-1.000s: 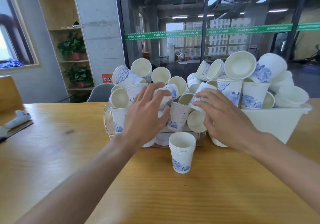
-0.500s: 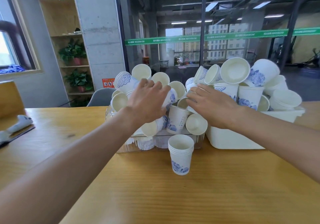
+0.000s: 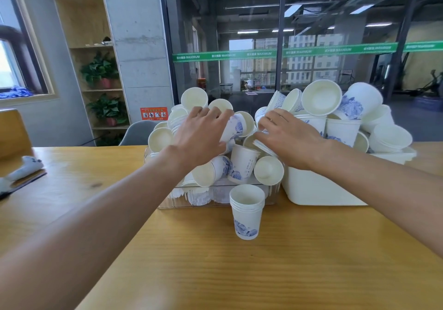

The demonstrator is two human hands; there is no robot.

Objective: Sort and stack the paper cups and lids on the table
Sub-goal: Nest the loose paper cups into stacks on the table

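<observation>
Grey object (image 3: 22, 169): lies at the far left edge of the wooden table (image 3: 215, 269), well apart from the cups.
Clear bin (image 3: 215, 197): stands on the table left of centre, heaped with loose paper cups (image 3: 242, 163) lying at all angles; most are white with a blue flower print.
Left hand (image 3: 203, 137): reaches into the heap above the clear bin, palm down. Its fingers curl round a blue-printed cup (image 3: 233, 127) lying on its side near the top of the pile.
Stacked cups (image 3: 247, 211): a short upright nest of cups, mouth up, standing on the table just in front of the clear bin, between the two forearms.
Right hand (image 3: 287, 137): reaches over the gap between the two bins, palm down, fingers spread and lightly bent over tilted cup rims (image 3: 263, 145). Whether it grips a cup cannot be told; the fingertips are hidden among the cups.
White bin (image 3: 318, 190): stands touching the right side of the clear bin, piled with larger cups and white bowl-shaped containers (image 3: 321, 97).
</observation>
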